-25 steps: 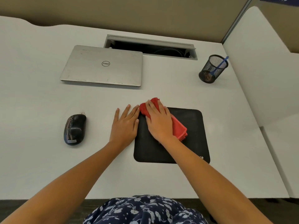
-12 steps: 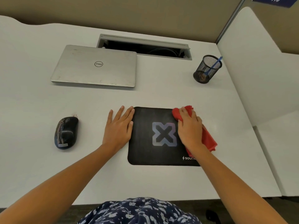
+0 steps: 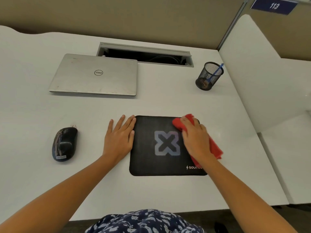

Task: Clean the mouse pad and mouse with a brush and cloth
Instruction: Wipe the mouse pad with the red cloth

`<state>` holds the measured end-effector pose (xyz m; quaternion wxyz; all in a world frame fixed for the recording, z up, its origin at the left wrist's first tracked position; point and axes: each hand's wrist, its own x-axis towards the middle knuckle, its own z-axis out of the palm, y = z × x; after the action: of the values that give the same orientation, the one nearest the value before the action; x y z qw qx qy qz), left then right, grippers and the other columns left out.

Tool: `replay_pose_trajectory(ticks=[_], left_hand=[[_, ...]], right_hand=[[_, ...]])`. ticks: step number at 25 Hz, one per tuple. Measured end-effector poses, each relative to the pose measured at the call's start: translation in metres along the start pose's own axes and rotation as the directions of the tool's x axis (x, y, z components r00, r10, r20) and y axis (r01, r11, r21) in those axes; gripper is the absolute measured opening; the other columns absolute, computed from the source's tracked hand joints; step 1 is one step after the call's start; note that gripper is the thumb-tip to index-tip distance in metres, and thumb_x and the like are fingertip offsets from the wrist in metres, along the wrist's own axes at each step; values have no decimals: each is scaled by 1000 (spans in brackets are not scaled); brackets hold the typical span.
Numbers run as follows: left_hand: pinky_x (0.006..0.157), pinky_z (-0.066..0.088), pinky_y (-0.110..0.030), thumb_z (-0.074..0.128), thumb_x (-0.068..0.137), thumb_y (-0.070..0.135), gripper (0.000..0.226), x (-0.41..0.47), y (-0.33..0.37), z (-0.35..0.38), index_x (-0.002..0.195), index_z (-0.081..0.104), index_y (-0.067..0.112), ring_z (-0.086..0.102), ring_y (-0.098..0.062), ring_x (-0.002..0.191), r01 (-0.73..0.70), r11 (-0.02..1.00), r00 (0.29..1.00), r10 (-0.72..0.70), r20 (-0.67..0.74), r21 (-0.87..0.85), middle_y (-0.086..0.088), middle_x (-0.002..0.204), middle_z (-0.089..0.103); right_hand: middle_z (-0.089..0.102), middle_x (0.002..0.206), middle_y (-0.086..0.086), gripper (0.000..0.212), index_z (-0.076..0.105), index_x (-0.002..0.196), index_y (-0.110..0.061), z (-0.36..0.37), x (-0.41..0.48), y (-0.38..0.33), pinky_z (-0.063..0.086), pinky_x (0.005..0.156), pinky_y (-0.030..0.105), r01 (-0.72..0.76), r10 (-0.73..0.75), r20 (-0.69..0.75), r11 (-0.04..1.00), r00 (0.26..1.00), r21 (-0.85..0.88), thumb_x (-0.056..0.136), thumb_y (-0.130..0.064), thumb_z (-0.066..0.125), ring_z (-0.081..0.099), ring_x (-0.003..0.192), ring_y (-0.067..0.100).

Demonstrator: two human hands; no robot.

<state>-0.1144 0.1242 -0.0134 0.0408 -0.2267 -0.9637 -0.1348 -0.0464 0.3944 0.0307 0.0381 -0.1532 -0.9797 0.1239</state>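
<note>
A black mouse pad (image 3: 148, 158) with a grey X logo lies flat on the white desk. My right hand (image 3: 196, 140) lies palm down on a red cloth (image 3: 215, 148) and presses it onto the pad's far right part. The cloth sticks out past my fingertips and past the pad's right edge. My left hand (image 3: 119, 138) rests flat on the desk, its fingers touching the pad's left edge. A black mouse (image 3: 64, 143) sits alone to the left of that hand. A blue-handled brush (image 3: 216, 72) stands in a black mesh cup (image 3: 208, 76) at the back right.
A shut silver laptop (image 3: 95, 75) lies at the back left. Behind it is an open cable slot (image 3: 144, 54) in the desk. A white partition (image 3: 262, 78) walls off the right side. The desk's front edge (image 3: 185, 211) runs close to my body.
My right hand slid the red cloth across the pad from its left side to its right side, uncovering the X logo. My left hand stayed at the pad's left edge.
</note>
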Motion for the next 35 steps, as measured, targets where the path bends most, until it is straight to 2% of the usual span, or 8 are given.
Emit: replay_pose_trajectory(ticks=[5,12,15,17,22,26,30,35], left_hand=[[119,7,-51,13,98,40,58,0,0,1,150,30,19,18,-22,146,-2,999,1000,3,2,-34,3,155,29],[119,9,-50,14,97,38,58,0,4,-3,149,32,19,21,-21,145,2,1000,1000,-2,-8,-31,5,154,33],[118,12,-50,13,97,39,58,0,4,-5,148,33,20,23,-21,145,5,1000,1000,-5,-6,-24,5,153,34],[118,12,-50,12,97,40,59,0,3,-5,148,33,20,23,-21,145,8,1000,1000,-8,-1,-12,4,153,34],[119,9,-51,6,96,47,64,0,1,0,149,30,20,19,-23,146,14,1000,1000,-14,15,-19,2,154,30],[119,5,-51,4,95,48,66,1,2,0,150,27,20,15,-23,147,15,999,1000,-14,21,-39,1,156,28],[119,1,-49,8,96,44,62,1,2,0,150,26,20,15,-23,147,12,999,1000,-11,25,-36,2,156,27],[118,9,-50,12,97,40,59,1,5,-3,149,31,19,21,-22,145,5,999,1000,-5,-3,-33,4,153,32]], right_hand=[[33,152,13,45,37,144,-17,-7,-1,-7,30,112,49,-162,162,-18,987,987,10,100,-22,43,31,137,38],[40,149,4,44,43,139,-12,28,4,-115,25,109,42,263,-262,75,965,962,-8,96,-20,44,24,142,31],[38,151,-1,44,42,141,-17,26,7,-117,18,114,42,331,-333,90,943,939,29,98,-22,42,20,144,26],[37,151,-1,43,41,142,-22,19,6,-88,17,116,42,278,-280,65,960,958,40,99,-24,40,20,145,24],[29,154,11,42,39,143,-28,-12,0,6,24,115,47,-127,128,-8,991,992,40,100,-28,40,26,141,35],[25,155,14,47,34,146,-19,-6,3,1,23,115,45,-199,200,-10,979,980,48,101,-27,41,21,143,35],[31,152,16,46,39,142,-17,11,4,-60,22,115,44,-4,3,23,998,1000,63,97,-21,47,23,143,35],[34,153,5,47,37,144,-13,23,-3,-129,6,119,35,302,-309,86,950,947,83,98,-20,43,13,147,26]])
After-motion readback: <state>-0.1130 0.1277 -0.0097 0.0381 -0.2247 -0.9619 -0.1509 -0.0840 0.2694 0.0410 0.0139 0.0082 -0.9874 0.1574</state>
